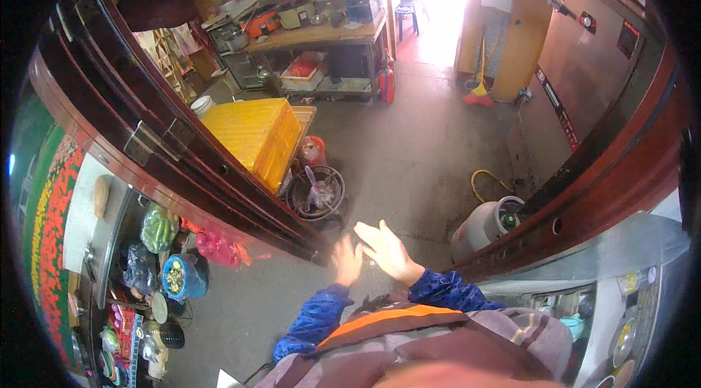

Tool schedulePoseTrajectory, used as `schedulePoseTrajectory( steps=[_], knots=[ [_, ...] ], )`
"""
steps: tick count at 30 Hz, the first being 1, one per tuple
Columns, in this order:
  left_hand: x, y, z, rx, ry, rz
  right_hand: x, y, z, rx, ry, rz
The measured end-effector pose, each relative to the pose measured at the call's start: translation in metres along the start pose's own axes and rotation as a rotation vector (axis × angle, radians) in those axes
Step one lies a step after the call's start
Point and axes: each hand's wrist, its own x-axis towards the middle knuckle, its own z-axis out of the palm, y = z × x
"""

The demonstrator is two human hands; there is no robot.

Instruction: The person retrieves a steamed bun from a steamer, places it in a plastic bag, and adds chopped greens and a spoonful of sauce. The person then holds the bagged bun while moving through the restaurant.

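Note:
My left hand and my right hand are raised close together in front of my body, in an open doorway. The right hand is flat, with its fingers stretched out and nothing in them. The left hand is slightly blurred; its fingers also look extended, and no object shows in it. Whether the two hands touch, I cannot tell. Blue sleeves cover both forearms. The dark red door frame stands beside the left hand. Beyond it sits a round bin with a clear plastic bag in it.
A gas cylinder stands by the right frame. A yellow-covered box is beyond the left frame, with a wooden workbench behind. A broom leans near the bright far doorway. Nearer left are a blue bucket and bagged vegetables.

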Motion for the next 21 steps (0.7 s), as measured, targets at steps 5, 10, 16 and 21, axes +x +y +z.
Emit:
schedulePoseTrajectory(
  steps=[5, 10, 16, 21],
  knots=[
    [-0.009, 0.018, 0.003, 0.059, 0.313, 0.388, -0.008, 0.008, 0.0, -1.373, 0.072, -0.303],
    [-0.027, 0.058, -0.03, 0.097, 0.267, 0.371, -0.011, 0.013, -0.007, -1.434, 0.063, -0.279],
    [-0.035, 0.062, -0.034, -0.209, 0.133, 0.404, -0.009, 0.01, -0.019, -0.752, -0.096, 0.012],
    [-0.034, 0.062, -0.031, -1.006, -0.473, 0.273, -0.017, 0.024, -0.015, -0.385, 0.032, 0.155]
  ],
)
